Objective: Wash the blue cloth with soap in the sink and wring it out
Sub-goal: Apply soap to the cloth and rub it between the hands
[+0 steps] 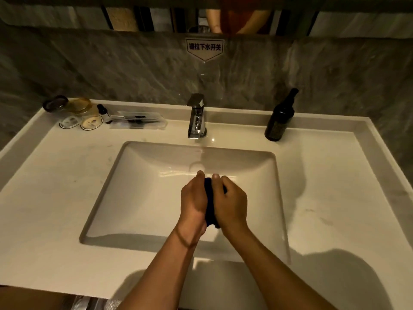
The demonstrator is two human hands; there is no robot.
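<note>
The dark blue cloth (210, 205) is bunched into a tight roll and pressed between my two palms above the white rectangular sink (134, 198). My left hand (193, 202) clasps it from the left and my right hand (232, 203) from the right, so only a narrow strip of blue shows between them. The chrome faucet (196, 117) stands at the back of the basin, and I see no water running from it. A dark soap pump bottle (279, 118) stands on the counter to the right of the faucet.
The white counter (335, 198) surrounds the basin. At its back left lie small round toiletry lids, an amber jar (81, 106) and wrapped amenity packets (137, 119). A marble backsplash with a sign (204, 47) rises behind, and a mirror above it.
</note>
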